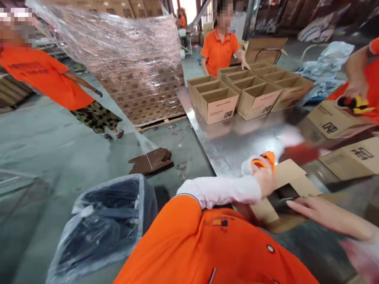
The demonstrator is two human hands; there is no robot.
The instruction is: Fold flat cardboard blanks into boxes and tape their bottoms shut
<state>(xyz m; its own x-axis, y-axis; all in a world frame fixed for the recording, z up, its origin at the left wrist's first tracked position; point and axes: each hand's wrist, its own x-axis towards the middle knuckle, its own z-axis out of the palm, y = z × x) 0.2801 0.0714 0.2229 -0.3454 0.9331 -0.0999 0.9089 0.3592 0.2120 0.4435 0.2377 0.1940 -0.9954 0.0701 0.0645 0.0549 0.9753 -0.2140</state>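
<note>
- Left hand, in the head view, is closed on an orange tape dispenser; the tool sticks out beyond the fist, on the side away from the body, with its pale roll toward the left of the frame.
- Right hand reaches in from the right with straight fingers over an open box; whether it is pinching anything cannot be told.
- The open box lies between the two hands: to the right of the left fist and a little nearer the body, with its raised far flap just beside the dispenser.
- As to reach, the right hand is nearer to the opening, its fingertips at the dark inside; the left fist is at the box's left edge, and contact there is unclear.
- The dispenser's long axis seems to run roughly left to right across the frame, rather than pointing down into the opening. The opening's own long axis is hard to read, since the right hand covers part of it.
- Farther along the metal table stand rows of open cartons. At right, a co-worker's hand holds a yellow and black tool on a closed carton.
</note>
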